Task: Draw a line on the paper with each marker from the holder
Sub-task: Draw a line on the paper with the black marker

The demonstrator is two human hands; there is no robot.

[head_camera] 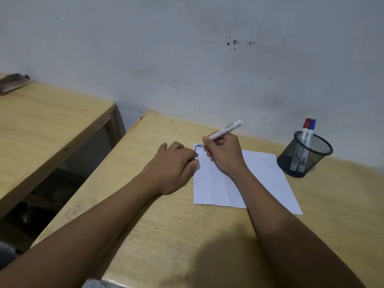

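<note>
A white marker [223, 132] sits in the right hand [225, 154], just above the middle of the frame. Its dark tip touches the upper left corner of the paper [266, 175], and its barrel slants up and to the right, the back end sticking out well past the knuckles. The fingers are curled and pressed together around the lower barrel, pinching it near the tip; the thumb lies on the near side of the barrel. Right at the tip, on the paper's corner, are short marks [195, 148], one red and one blue, close together.

The left hand [172, 167] lies flat on the table [166, 225] just left of the paper. Its fingers are together and slightly bent, the tips pressing on the paper's left edge just below the marks. Something small and dark shows at the fingertips, too small to tell what.

The paper lies flat at a slight angle, running from the centre toward the lower right. Beyond its upper right corner, near but apart, stands a black mesh holder [304, 154]. Two markers stand in it, a red-capped one [306, 129] and a blue-capped one [312, 127], leaning side by side with caps above the rim.

A second table [47, 121] fills the left of the frame, with a brush [13, 82] on its far corner at upper left. A grey, scuffed wall [187, 48] spans the top.
</note>
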